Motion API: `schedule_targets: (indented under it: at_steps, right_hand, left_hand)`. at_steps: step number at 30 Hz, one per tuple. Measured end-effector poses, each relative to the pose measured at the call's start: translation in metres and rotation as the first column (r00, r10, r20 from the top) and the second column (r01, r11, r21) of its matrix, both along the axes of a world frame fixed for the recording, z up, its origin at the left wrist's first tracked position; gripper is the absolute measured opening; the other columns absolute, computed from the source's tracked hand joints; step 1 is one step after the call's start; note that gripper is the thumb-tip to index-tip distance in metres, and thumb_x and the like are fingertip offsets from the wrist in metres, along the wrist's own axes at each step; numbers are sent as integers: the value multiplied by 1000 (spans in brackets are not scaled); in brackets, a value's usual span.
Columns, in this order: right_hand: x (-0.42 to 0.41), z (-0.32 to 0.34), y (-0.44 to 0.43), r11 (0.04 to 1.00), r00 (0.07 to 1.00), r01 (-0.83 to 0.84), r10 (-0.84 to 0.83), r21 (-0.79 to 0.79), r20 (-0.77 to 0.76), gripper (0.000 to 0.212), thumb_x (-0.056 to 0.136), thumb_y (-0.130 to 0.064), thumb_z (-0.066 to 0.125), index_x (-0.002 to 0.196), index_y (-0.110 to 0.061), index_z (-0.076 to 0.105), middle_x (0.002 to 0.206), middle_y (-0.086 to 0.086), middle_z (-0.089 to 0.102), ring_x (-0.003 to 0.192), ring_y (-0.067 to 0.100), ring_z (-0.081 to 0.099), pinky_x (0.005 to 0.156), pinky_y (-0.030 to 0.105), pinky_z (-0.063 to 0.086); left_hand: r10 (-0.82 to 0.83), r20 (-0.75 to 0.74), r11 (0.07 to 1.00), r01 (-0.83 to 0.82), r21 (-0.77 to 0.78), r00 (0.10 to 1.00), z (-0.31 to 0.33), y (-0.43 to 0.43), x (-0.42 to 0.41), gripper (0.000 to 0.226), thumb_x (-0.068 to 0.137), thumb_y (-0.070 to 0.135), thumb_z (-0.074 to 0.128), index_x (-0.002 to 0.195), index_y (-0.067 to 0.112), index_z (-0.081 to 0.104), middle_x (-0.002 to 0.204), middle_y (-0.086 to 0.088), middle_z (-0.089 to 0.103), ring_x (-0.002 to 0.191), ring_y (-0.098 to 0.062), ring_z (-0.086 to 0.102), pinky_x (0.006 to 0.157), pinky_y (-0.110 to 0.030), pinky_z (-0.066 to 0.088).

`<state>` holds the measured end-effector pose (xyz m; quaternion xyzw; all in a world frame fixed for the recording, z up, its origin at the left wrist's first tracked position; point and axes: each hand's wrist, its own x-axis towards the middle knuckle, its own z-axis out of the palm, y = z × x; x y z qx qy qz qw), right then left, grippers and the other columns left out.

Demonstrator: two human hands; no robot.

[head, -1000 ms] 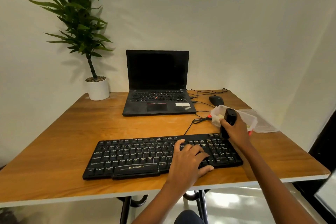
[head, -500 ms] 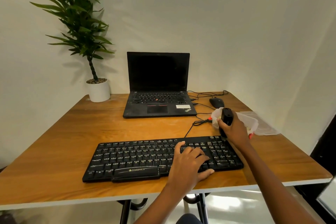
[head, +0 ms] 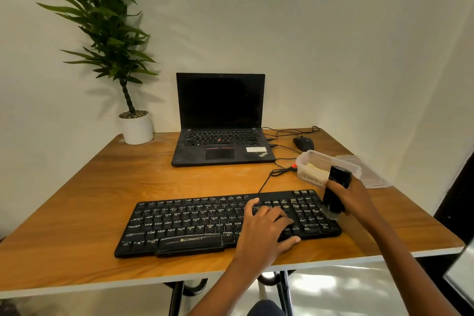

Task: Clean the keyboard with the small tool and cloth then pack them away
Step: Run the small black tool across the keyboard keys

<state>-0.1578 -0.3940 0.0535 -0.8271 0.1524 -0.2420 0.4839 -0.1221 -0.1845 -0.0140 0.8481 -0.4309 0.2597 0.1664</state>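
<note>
The small black brush tool is gripped in the right hand, and its pale bristles are pressed on the right end of the long black keyboard. The left hand is laid on the keys with loose fingers, and nothing is held in it. The keyboard is set near the front of the brown wooden tabletop. Just behind the brush, a pale yellow thing is kept in a clear plastic box.
</note>
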Motion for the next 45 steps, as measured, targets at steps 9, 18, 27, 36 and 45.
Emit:
schedule_targets:
  at_steps: [9,18,27,36,45]
  right_hand:
    - [38,4,15,983,996,36,-21,-178,88,47,86,-23,64,128,-13,46,106,-5,52,99,13,49,82,28,41]
    - [14,3,-13,994,982,42,-60,-106,-178,36,90,-22,57,121,-8,48,103,13,60,87,25,57,54,22,49]
    - [29,3,10,977,995,94,-95,-194,1,57,83,-27,68,133,-14,44,129,10,55,121,30,48,96,44,42]
    - [-19,-5,-8,999,995,34,-37,-35,-97,35,88,-14,61,120,-8,50,92,5,60,75,16,57,43,8,43]
    - [-24,4,4,996,996,91,-91,24,-27,27,87,-16,61,112,-11,51,94,8,59,90,26,58,64,25,45]
  left_hand:
    - [1,-4,1000,-1,-7,1000,2,0,-1,43,83,67,35,93,42,69,92,23,63,86,3,59,103,-37,21]
    - [5,-12,1000,-5,-1,1000,1,0,-1,44,84,68,34,93,42,68,92,24,63,87,3,59,103,-37,21]
    - [8,-17,1000,-8,-5,1000,1,0,-2,43,82,68,36,94,42,68,93,24,62,87,3,59,104,-38,22]
    - [3,10,1000,-3,-22,1000,1,0,-2,45,84,67,34,94,41,69,93,23,63,88,3,59,104,-38,23]
    - [20,1,1000,-20,4,1000,3,1,-3,46,84,67,31,93,43,69,93,25,63,89,5,59,107,-37,27]
